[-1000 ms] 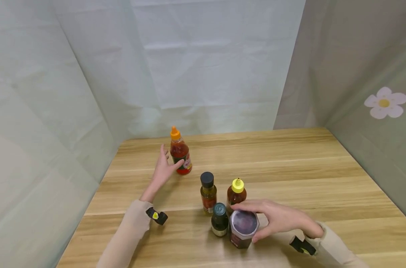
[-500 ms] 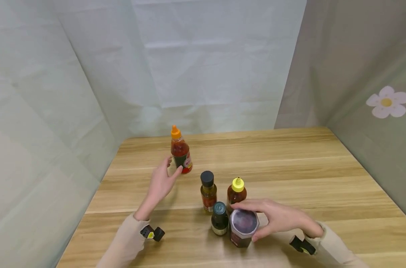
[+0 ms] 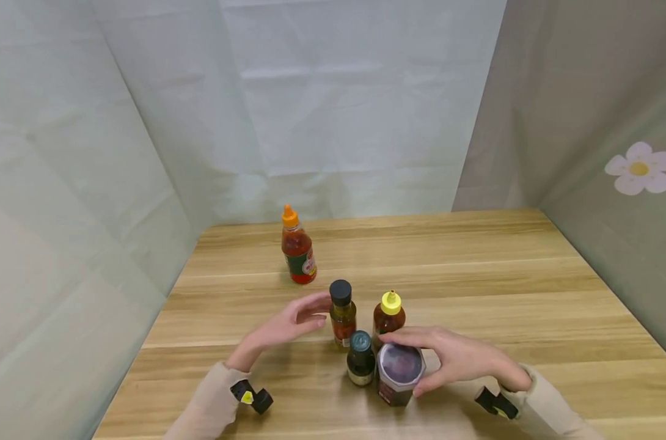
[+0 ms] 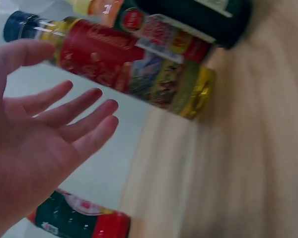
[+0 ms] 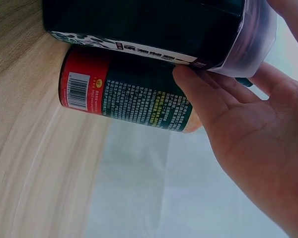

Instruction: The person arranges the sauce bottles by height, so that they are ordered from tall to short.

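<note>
My right hand [image 3: 456, 357] grips a dark faceted jar [image 3: 396, 391] with a translucent lid, its thumb and fingers around the lid end. The jar stands on the wooden table. Close to the left side of a black-capped bottle [image 3: 343, 321] is my left hand [image 3: 289, 324], fingers spread and holding nothing. That bottle shows a red label in the left wrist view, with the palm [image 4: 44, 134] facing it. A small dark bottle [image 3: 360, 363] stands between it and the jar. Behind the jar is a yellow-capped sauce bottle [image 3: 389, 315], partly hidden by the right hand.
An orange-capped bottle of red sauce [image 3: 298, 253] stands apart, farther back on the left of the wooden table [image 3: 476, 263]. Pale cloth [image 3: 360, 110] hangs behind the table and along both sides, with flowers printed on the right one.
My left hand has drawn back from the orange-capped sauce bottle and moved right and nearer, to beside the black-capped bottle. The sauce bottle stays upright. My right hand keeps its grip on the jar.
</note>
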Motion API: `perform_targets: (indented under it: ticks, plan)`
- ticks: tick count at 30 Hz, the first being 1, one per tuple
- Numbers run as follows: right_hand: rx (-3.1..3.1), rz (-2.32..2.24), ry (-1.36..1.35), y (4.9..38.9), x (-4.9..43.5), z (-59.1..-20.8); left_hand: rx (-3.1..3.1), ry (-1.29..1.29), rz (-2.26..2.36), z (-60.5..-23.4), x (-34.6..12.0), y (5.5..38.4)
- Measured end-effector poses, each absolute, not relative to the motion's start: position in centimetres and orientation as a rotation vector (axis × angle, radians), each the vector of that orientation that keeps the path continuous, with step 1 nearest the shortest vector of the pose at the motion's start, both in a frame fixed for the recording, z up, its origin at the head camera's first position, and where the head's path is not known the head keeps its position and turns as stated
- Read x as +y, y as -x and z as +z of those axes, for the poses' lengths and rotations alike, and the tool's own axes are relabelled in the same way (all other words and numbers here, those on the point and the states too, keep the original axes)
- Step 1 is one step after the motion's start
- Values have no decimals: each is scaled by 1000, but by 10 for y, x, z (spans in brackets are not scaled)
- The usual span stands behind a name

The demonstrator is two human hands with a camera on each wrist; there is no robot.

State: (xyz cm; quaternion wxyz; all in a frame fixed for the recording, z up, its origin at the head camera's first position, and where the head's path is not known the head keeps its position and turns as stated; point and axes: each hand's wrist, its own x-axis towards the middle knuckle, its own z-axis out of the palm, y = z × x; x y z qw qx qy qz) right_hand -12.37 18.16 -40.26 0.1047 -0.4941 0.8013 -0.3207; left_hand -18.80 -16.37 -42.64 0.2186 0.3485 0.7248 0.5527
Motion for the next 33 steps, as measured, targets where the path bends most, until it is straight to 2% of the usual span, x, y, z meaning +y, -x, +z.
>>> perform_targets:
  ticks: [12,22,33]
  plan:
    - [2355,-955,1455,124,181,-403,2091,-826,1579,-444,-146,180]
    - [2359,-956,1455,124,183,-404,2150,-911,1631,-442,-138,185]
    - [2361,-949,1467,125,182,-404,2160,-852,1626,-439,-139,189]
